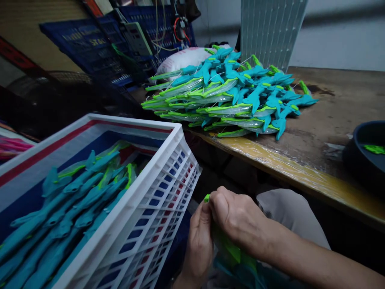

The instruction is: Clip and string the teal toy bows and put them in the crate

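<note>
Looking down at my lap now, both hands are bunched together low in the frame, below the tabletop [300, 172] edge. My left hand [200, 237] is curled closed around a green-and-teal toy sword [233, 255], gripping it from the side, and my right hand [237, 216] is closed over the top of it, fingers pinched at the bright green tip [207, 198] that pokes out between the two. The rest of the piece runs down under my right wrist and is mostly hidden, so I can't tell how it's seated. To my left sits the white crate [156, 208], tilted toward me, with teal toy swords [63, 212] lying loose inside. Up on the tabletop there's a big heap of finished, bagged swords [228, 96], and a dark bowl [365, 158] at the right edge holding a green part [374, 149]. My worry here: the light is dim and the grip is crowded, so the small green tip could slip from my fingers and drop to the floor between my knees. The crate's lean also looks risky; a knock could slide its contents out.
</note>
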The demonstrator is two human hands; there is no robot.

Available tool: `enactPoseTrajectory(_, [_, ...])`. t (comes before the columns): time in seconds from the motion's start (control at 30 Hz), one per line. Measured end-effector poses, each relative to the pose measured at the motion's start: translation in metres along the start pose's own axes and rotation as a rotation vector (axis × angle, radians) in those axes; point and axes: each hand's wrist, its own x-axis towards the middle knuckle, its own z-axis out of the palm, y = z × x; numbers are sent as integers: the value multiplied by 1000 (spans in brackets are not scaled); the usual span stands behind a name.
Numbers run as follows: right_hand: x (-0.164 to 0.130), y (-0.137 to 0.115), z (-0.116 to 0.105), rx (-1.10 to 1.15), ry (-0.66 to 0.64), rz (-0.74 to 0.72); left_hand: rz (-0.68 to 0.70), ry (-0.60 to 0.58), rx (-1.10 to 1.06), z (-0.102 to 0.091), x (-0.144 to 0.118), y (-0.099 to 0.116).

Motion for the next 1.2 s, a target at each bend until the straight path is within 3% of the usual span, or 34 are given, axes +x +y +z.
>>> enactPoseTrajectory(0.27, [-23, 20, -9, 240, -10, 99, -4, -86, 36, 24, 5, 0])
enactPoseTrajectory(0.47, [-29, 26, -21, 130, 11, 130, -83, -197, 34, 35, 11, 1])
enactPoseTrajectory(0.63, [-31, 31, -25, 8, 14, 110, -40, -274, 138, 34, 15, 0])
enactPoseTrajectory(0.8, [-31, 35, -14, 52, 100, 116, 53, -255, 274, 39, 16, 2])
enactPoseTrajectory(0.93, [-17, 41, -16, 111, 272, 114, 213, -187, 293, 46, 19, 4])
enactPoseTrajectory(1.0, [-2, 46, -30, 191, 391, 159, 183, -216, 264, 47, 23, 4])
enactPoseTrajectory(1.1, [20, 54, -54, 307, 542, 317, 12, -322, 122, 43, 29, 4])
enactPoseTrajectory(1.2, [25, 60, -59, 379, 496, 400, -55, -363, -1, 40, 30, 8])
